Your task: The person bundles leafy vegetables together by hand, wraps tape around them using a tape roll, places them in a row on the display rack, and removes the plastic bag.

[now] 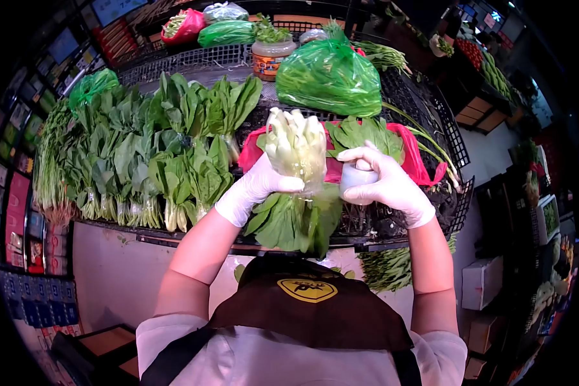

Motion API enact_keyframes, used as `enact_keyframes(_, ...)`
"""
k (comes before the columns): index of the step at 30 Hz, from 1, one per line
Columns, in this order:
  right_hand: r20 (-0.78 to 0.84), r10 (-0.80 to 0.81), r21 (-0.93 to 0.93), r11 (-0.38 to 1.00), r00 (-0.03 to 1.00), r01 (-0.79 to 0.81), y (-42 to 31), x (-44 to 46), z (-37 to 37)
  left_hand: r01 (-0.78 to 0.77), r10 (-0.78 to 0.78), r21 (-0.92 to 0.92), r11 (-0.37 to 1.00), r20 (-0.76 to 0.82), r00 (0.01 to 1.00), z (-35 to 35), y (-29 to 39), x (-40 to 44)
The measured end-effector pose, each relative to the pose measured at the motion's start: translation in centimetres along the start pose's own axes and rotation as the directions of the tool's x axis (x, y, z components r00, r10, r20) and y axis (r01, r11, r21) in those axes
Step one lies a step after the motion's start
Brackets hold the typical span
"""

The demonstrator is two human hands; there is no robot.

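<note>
My gloved left hand (pixel 258 183) is wrapped round a bunch of leafy greens (pixel 296 148), held upside down with the pale stem ends up and the leaves hanging below. Something clear and shiny, like tape, circles the stems. To the right, my gloved right hand (pixel 392 183) grips a roll of clear tape (pixel 356 182) with thumb and fingers round it. Behind both hands lies a pink-red plastic bag (pixel 408 151) with loose green leaves (pixel 370 136) on it.
Bundled greens (pixel 119 161) stand in rows on the left of the black crate stand (pixel 462 209). Behind my hands sit a full green plastic bag (pixel 328 77) and a jar (pixel 270 58) with herbs. Long stalks (pixel 431 145) lie at the right. More greens (pixel 389 267) are below the front edge.
</note>
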State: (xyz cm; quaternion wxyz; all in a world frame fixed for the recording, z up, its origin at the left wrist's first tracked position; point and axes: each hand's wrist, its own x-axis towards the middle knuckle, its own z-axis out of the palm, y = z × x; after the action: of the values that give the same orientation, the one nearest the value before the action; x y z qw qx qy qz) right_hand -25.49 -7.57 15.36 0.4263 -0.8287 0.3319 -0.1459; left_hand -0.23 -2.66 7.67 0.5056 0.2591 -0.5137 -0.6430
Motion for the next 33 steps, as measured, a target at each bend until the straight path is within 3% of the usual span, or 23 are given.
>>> enact_keyframes(2, -0.135, -0.129, -0.202, 0.974, 0.982, 0.100, 0.1, 0.7, 0.9, 0.064, -0.081, 0.182, 0.981, 0.089, 0.993, 1.4, 3.0, -0.5)
enact_keyframes(4, -0.285, -0.346, -0.494, 0.852, 0.894, 0.173, 0.4, 1.5, 2.6, -0.047, -0.052, 0.469, 0.882, 0.196, 0.979, 2.3, 3.9, 0.4)
enact_keyframes(6, -0.379, -0.380, -0.642, 0.765, 0.844, 0.056, 0.0, 2.1, 3.6, 0.211, -0.262, 0.285, 0.935, 0.155, 0.953, 2.3, 4.5, 0.7)
enact_keyframes(10, -0.397, -0.529, -0.704, 0.700, 0.750, 0.121, 0.9, 3.1, 5.8, 0.130, -0.192, 0.353, 0.927, 0.147, 0.970, 2.8, 4.0, 0.6)
enact_keyframes(12, -0.421, -0.534, -0.705, 0.701, 0.734, 0.106, 1.2, 3.4, 5.8, 0.100, -0.157, 0.328, 0.939, 0.150, 0.976, 3.1, 4.0, 0.6)
enact_keyframes(14, -0.505, -0.450, -0.691, 0.722, 0.737, -0.033, 2.5, 4.9, 5.2, 0.077, -0.169, 0.389, 0.918, 0.208, 0.964, 3.2, 3.9, 1.0)
enact_keyframes(15, -0.562, -0.396, -0.672, 0.730, 0.726, -0.122, 3.4, 5.9, 4.6, -0.269, 0.033, 0.589, 0.762, 0.379, 0.925, 3.7, 3.0, 1.2)
enact_keyframes(16, -0.624, -0.337, -0.641, 0.736, 0.705, -0.216, 4.1, 6.3, 4.2, -0.064, -0.088, 0.343, 0.937, 0.410, 0.908, 5.4, 3.1, 0.4)
enact_keyframes(17, -0.640, -0.188, -0.540, 0.800, 0.745, -0.262, 5.0, 6.0, 3.3, -0.042, -0.094, 0.359, 0.932, 0.353, 0.931, 6.7, 3.7, -1.0)
enact_keyframes(18, -0.556, -0.122, -0.507, 0.834, 0.822, -0.219, 5.8, 5.0, 2.8, -0.021, -0.097, 0.372, 0.928, 0.294, 0.951, 7.2, 4.5, -1.9)
enact_keyframes(20, -0.248, -0.075, -0.387, 0.922, 0.966, -0.028, 5.6, 0.2, 3.2, -0.119, -0.077, 0.527, 0.841, 0.336, 0.939, 4.9, 5.8, -2.5)
enact_keyframes(22, -0.048, 0.023, -0.442, 0.896, 0.999, -0.042, 9.2, -3.4, 5.4, 0.003, -0.028, 0.318, 0.948, 0.074, 0.997, 3.2, 7.5, -5.5)
enact_keyframes(23, -0.104, 0.011, -0.552, 0.831, 0.995, -0.067, 12.5, -5.1, 6.5, 0.121, -0.032, 0.462, 0.879, -0.196, 0.980, 2.6, 8.8, -8.1)
enact_keyframes(24, -0.137, 0.171, -0.578, 0.786, 0.976, -0.219, 14.3, -6.1, 6.9, 0.170, -0.042, 0.390, 0.905, -0.316, 0.948, 2.1, 9.4, -9.7)
enact_keyframes(25, -0.180, 0.097, -0.616, 0.765, 0.979, -0.189, 16.7, -7.1, 7.2, 0.201, -0.052, 0.308, 0.930, -0.430, 0.901, 1.5, 10.0, -11.4)
enact_keyframes(26, -0.218, 0.019, -0.653, 0.740, 0.976, -0.160, 18.2, -7.7, 7.6, 0.387, -0.003, 0.763, 0.518, -0.450, 0.893, -2.0, 9.3, -15.1)
enact_keyframes(27, -0.174, 0.153, -0.680, 0.696, 0.973, -0.231, 17.6, -7.7, 7.5, 0.287, 0.224, 0.778, 0.559, -0.475, 0.851, -1.6, 9.3, -16.2)
enact_keyframes(29, -0.102, 0.369, -0.736, 0.597, 0.924, -0.319, 14.1, -5.9, 6.6, 0.357, 0.219, 0.656, 0.665, -0.628, 0.747, -2.5, 8.7, -18.9)
enact_keyframes(30, -0.231, 0.170, -0.694, 0.661, 0.958, -0.285, 11.4, -4.4, 6.7, 0.394, 0.201, 0.604, 0.692, -0.686, 0.700, -2.9, 8.5, -19.6)
enact_keyframes(31, -0.311, 0.082, -0.597, 0.758, 0.947, -0.261, 9.3, -2.2, 7.1, 0.350, 0.221, 0.596, 0.723, -0.679, 0.700, -2.9, 8.4, -19.5)
enact_keyframes(32, -0.415, -0.066, -0.433, 0.892, 0.907, -0.133, 7.9, 0.1, 8.0, 0.303, 0.245, 0.587, 0.750, -0.673, 0.697, -2.6, 8.2, -19.3)
enact_keyframes(33, -0.395, -0.287, -0.492, 0.868, 0.873, 0.063, 8.4, 2.9, 9.1, 0.255, 0.271, 0.578, 0.775, -0.669, 0.692, -2.6, 8.2, -19.2)
